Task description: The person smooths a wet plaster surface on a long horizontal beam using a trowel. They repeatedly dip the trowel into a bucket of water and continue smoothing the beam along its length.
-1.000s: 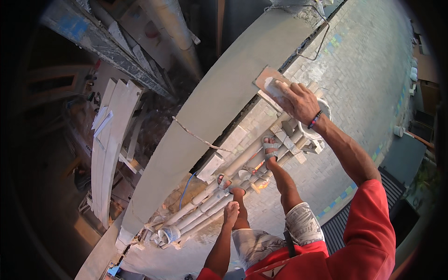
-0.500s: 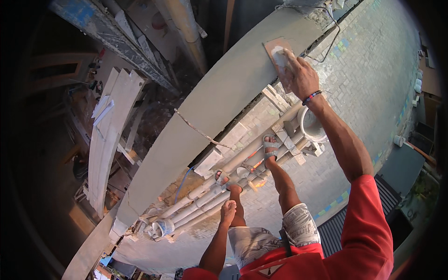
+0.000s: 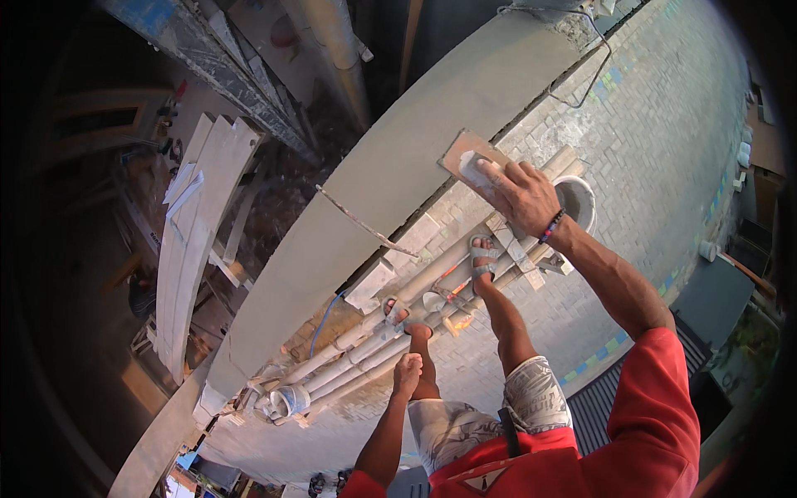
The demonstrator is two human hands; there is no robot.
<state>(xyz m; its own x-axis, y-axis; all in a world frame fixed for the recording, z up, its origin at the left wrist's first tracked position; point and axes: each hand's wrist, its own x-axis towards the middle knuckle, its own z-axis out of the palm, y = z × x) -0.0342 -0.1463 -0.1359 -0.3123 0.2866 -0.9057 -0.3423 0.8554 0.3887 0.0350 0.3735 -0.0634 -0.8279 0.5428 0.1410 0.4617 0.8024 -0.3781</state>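
My right hand, with a dark beaded bracelet at the wrist, is closed on the pale handle of a flat, reddish-brown plastering float. The float's far end overlaps the near edge of a long, smooth grey cement-plastered ledge in the picture; whether it touches cannot be told. My left hand hangs low in front of my left leg, its fingers curled into a fist with nothing showing in it. A thin bent rod sticks out across the ledge, left of the float.
My sandalled feet stand on bamboo poles lashed as scaffolding. A white bucket sits by my right wrist, a smaller bucket at the poles' left end. Paving lies far below. Bent wire crosses the ledge's far end; boards stand beyond.
My right hand has drawn the float back toward me and to the left, from over the ledge to its near edge. My left hand has barely moved.
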